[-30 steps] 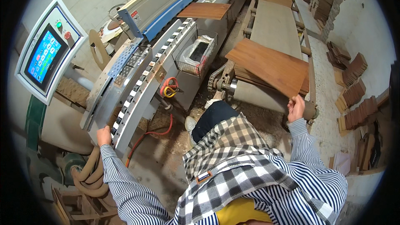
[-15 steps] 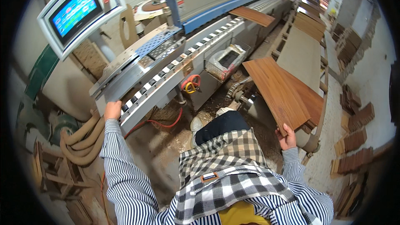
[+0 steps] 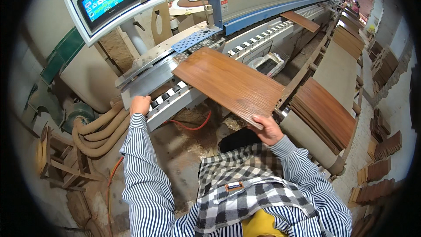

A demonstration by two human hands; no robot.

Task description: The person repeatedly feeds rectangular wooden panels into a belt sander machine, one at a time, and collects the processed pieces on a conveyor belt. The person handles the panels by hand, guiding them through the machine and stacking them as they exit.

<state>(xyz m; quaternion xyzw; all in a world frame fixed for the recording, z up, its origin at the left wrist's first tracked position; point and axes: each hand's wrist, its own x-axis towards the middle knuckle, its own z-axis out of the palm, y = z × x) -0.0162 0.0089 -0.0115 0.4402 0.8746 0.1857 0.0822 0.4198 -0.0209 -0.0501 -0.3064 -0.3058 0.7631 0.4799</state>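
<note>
While the long machine (image 3: pixel 258 6) stretches away ahead of you and the conveyor (image 3: pixel 302 138) to your right bears a stack of brown panels (image 3: pixel 326 109), a single wooden panel (image 3: pixel 232 85) slants beyond your hands, its far left end over the machine's roller track (image 3: pixel 169 95). Your right hand (image 3: pixel 266 129) is clamped on its near corner; your left hand (image 3: pixel 140 105), clear of the panel, curls against the track's near end, its grip there unclear.
</note>
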